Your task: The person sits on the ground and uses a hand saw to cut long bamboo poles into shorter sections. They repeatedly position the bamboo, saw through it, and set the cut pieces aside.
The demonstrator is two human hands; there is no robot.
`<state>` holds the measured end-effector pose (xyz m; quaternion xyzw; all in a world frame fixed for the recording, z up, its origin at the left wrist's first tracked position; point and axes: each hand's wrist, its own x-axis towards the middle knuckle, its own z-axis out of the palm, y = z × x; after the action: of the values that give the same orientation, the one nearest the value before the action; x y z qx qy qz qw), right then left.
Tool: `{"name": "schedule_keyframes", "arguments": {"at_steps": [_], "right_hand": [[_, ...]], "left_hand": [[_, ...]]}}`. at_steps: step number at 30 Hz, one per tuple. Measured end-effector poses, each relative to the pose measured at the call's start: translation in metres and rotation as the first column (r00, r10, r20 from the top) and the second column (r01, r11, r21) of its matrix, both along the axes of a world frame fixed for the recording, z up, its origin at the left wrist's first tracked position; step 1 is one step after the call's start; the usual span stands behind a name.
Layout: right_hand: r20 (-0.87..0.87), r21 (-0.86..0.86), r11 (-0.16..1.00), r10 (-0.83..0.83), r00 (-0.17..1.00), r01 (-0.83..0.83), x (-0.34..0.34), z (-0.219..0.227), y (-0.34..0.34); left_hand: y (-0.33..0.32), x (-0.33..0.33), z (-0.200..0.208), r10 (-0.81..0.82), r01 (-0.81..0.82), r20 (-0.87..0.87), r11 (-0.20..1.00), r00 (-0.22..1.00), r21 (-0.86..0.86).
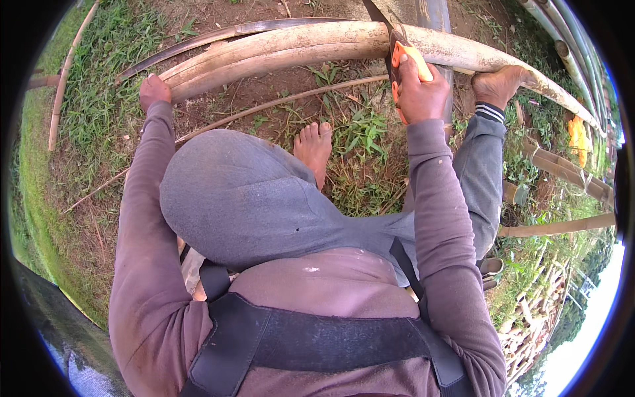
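Note:
A thick, pale bamboo pole (291, 53) lies crosswise in front of me, with a long crack line along its left part. My left hand (155, 91) is closed on the pole's left end. In my right hand (423, 92) is a handsaw (409, 56) with an orange handle, its dark blade crossing the pole right of the middle. How deep the blade sits in the bamboo I cannot tell. My right bare foot (497, 85) presses on the pole, to the right of the saw. My left bare foot (313, 151) stands on the ground on the near side of the pole.
A dark split bamboo strip (211, 40) lies along the pole's far side. Beneath the pole near the saw runs a grey beam (434, 16). A thin stick (281, 100) crosses the grass and soil. At right are bamboo lengths (562, 169), an orange cloth (579, 137) and scattered offcuts (532, 324).

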<state>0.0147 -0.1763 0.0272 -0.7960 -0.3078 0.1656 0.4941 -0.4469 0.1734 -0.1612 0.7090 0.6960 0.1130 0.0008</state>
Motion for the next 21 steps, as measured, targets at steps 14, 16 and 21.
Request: {"name": "schedule_keyframes", "arguments": {"at_steps": [14,16,21], "right_hand": [[-0.009,0.019,1.000,-0.014,1.000,0.014,0.004,-0.010,-0.010],[-0.029,0.065,0.997,-0.034,0.999,0.036,-0.003,-0.007,0.004],[-0.155,-0.042,0.999,0.010,0.988,-0.017,-0.060,0.047,-0.154]], "left_hand": [[-0.008,0.019,0.008,0.178,-0.160,0.351,0.984,0.919,-0.082],[-0.007,0.008,0.008,0.223,-0.192,0.325,0.973,0.919,-0.125],[-0.009,-0.036,-0.019,0.109,-0.114,0.191,0.993,0.975,0.013]]}}
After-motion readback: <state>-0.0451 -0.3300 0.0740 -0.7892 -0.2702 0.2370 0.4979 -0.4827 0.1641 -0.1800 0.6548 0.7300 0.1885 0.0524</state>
